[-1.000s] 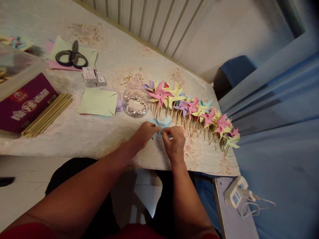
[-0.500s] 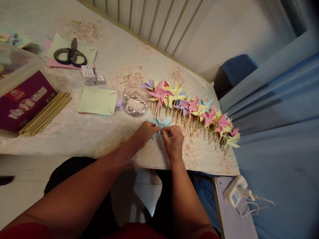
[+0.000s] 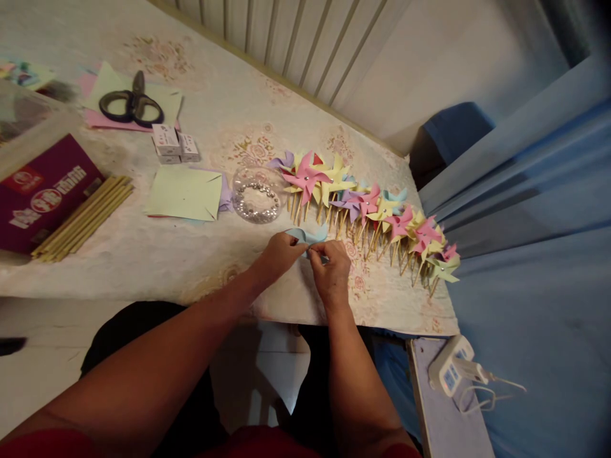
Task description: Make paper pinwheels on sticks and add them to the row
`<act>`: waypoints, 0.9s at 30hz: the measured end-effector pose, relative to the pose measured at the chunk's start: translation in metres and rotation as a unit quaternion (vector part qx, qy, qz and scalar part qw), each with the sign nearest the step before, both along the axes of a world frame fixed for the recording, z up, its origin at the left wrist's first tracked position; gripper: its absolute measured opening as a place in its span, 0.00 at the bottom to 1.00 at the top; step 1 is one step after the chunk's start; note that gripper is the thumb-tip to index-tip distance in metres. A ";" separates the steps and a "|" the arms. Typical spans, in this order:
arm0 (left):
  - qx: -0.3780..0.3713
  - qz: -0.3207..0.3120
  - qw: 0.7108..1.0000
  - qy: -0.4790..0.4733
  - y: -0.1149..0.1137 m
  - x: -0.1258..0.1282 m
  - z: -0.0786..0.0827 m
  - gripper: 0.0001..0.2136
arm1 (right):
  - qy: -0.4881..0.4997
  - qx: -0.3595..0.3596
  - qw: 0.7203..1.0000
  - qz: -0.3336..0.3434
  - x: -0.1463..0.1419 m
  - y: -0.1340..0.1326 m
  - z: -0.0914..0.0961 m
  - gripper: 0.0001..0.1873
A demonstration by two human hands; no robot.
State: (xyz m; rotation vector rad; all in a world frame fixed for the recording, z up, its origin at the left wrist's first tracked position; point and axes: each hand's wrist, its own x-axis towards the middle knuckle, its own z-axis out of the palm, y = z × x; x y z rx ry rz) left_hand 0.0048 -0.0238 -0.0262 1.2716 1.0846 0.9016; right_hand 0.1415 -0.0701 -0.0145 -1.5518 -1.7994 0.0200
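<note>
Between my two hands is a light blue paper pinwheel (image 3: 315, 235), its blades partly curled and partly covered by my fingers. My left hand (image 3: 282, 253) pinches it from the left side. From the right, my right hand (image 3: 333, 267) closes its fingertips at the pinwheel's middle; whether a pin is in them is too small to see. Just beyond my hands sits a round clear dish (image 3: 258, 196) of small silvery pins. Finished-looking pinwheels (image 3: 308, 179) in pink, yellow, purple and blue lie in a row on sticks to the right.
Cut paper squares (image 3: 184, 194) lie left of the dish, with small white boxes (image 3: 167, 141) behind. Black-handled scissors (image 3: 132, 105) rest on more paper. Wooden sticks (image 3: 83, 219) lean by a purple box (image 3: 48, 194). A power strip (image 3: 451, 369) is beyond the table's right corner.
The blue pinwheel has turned slightly in my fingers, and less of its lower blade shows. Both hands stay in nearly the same place.
</note>
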 end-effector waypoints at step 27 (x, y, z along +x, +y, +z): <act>0.118 -0.002 0.985 0.129 0.000 0.002 0.003 0.10 | 0.074 -0.020 0.997 0.002 -0.001 0.000 -0.009 0.10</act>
